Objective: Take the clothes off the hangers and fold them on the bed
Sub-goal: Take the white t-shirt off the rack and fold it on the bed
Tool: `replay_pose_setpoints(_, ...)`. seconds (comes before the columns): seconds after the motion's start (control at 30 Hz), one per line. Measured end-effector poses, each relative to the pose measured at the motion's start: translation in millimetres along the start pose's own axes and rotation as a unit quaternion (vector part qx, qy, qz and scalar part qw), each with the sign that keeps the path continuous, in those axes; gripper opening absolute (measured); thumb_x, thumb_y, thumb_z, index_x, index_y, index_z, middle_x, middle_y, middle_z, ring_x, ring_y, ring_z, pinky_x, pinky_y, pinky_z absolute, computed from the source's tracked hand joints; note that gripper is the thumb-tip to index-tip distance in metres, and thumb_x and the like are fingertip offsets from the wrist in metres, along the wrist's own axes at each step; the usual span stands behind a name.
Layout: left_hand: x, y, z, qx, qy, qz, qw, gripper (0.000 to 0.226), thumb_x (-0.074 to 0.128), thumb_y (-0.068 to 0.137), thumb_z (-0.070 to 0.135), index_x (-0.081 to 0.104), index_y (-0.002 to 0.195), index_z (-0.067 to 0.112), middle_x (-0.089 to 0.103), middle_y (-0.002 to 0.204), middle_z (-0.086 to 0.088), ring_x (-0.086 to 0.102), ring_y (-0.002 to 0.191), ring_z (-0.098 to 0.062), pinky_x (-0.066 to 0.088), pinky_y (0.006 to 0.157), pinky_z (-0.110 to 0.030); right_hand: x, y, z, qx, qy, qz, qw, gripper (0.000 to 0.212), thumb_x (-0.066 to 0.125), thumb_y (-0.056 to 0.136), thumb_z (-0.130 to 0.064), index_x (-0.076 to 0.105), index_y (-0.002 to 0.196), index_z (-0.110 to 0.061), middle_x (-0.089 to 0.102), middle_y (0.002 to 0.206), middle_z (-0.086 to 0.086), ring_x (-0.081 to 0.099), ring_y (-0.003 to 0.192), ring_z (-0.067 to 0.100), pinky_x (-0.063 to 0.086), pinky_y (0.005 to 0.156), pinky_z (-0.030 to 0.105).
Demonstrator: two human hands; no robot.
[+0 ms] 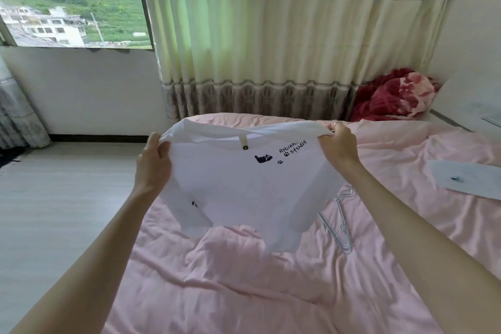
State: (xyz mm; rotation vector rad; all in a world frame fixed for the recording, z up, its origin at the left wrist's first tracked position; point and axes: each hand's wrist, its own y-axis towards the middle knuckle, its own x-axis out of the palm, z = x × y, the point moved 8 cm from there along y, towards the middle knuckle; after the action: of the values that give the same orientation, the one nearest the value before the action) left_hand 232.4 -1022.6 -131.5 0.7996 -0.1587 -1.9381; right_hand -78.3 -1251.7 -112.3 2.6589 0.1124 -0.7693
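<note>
A white T-shirt (244, 187) with a small black cat print and lettering hangs spread in the air above the pink bed (244, 285). My left hand (154, 163) grips its left shoulder edge. At the opposite shoulder my right hand (339, 144) pinches the fabric. The shirt's lower part droops and touches the sheet. A white hanger (339, 225) lies bare on the bed, just right of the shirt and partly hidden behind it.
A light grey folded garment (471, 179) lies on the bed at the right. A red patterned blanket (393, 95) is bunched by the curtain (271, 35). Wooden floor (62, 198) runs along the bed's left side, under the window.
</note>
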Motion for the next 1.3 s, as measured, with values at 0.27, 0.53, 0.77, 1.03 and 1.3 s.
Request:
replay_pose_setpoints(0.27, -76.0, -18.8, 58.1, 0.113, 0.009, 0.068, 0.991, 0.018, 0.042, 0.099, 0.016, 0.049, 0.1, 0.0, 0.051, 0.076, -0.013, 0.042, 0.072, -0.027, 0.018, 0.059, -0.024, -68.2, -47.4, -60.2, -0.048, -0.05, 0.083, 0.994, 0.017, 0.057, 0.079, -0.028, 0.059, 0.075, -0.012, 0.059, 0.068, 0.004, 0.051, 0.073, 0.028, 0.037, 0.064, 0.031)
replay_pose_setpoints(0.53, -45.7, -12.3, 3.0, 0.031, 0.023, -0.024, 0.999, 0.026, 0.053, 0.095, 0.022, 0.049, 0.111, 0.003, 0.054, 0.086, -0.014, 0.047, 0.081, -0.028, 0.033, 0.067, -0.031, -24.9, -40.5, -22.7, -0.009, -0.117, -0.011, 0.993, 0.032, 0.059, 0.079, -0.032, 0.043, 0.059, -0.014, 0.048, 0.061, 0.002, 0.049, 0.072, 0.03, 0.032, 0.061, 0.03)
replay_pose_setpoints(0.77, 41.5, -4.8, -83.9, -0.051, 0.067, -0.106, 0.991, 0.019, 0.053, 0.094, 0.019, 0.051, 0.109, 0.006, 0.055, 0.085, -0.016, 0.046, 0.079, -0.028, 0.033, 0.061, -0.034, 58.6, -1.9, 76.7, 0.094, -0.133, -0.082, 0.983, 0.033, 0.06, 0.08, -0.028, 0.04, 0.057, -0.014, 0.049, 0.066, 0.003, 0.048, 0.072, 0.03, 0.034, 0.059, 0.031)
replay_pose_setpoints(1.03, 185.7, 79.1, -175.0, -0.138, 0.105, -0.167, 0.971, 0.005, 0.052, 0.094, 0.013, 0.053, 0.099, 0.011, 0.054, 0.088, -0.015, 0.047, 0.077, -0.027, 0.035, 0.052, -0.028, 185.8, 121.1, 192.3, 0.157, -0.16, -0.167, 0.96, 0.028, 0.061, 0.08, -0.029, 0.047, 0.063, -0.01, 0.052, 0.07, 0.008, 0.048, 0.074, 0.03, 0.034, 0.061, 0.031)
replay_pose_setpoints(1.3, 293.2, 127.0, -276.3, -0.244, 0.107, -0.179, 0.947, 0.015, 0.045, 0.093, 0.011, 0.056, 0.104, 0.01, 0.053, 0.098, -0.014, 0.048, 0.083, -0.027, 0.035, 0.061, -0.031, 295.5, 195.7, 276.0, 0.191, -0.17, -0.214, 0.943, 0.034, 0.055, 0.076, -0.03, 0.036, 0.054, -0.012, 0.04, 0.056, 0.003, 0.042, 0.067, 0.028, 0.029, 0.054, 0.03)
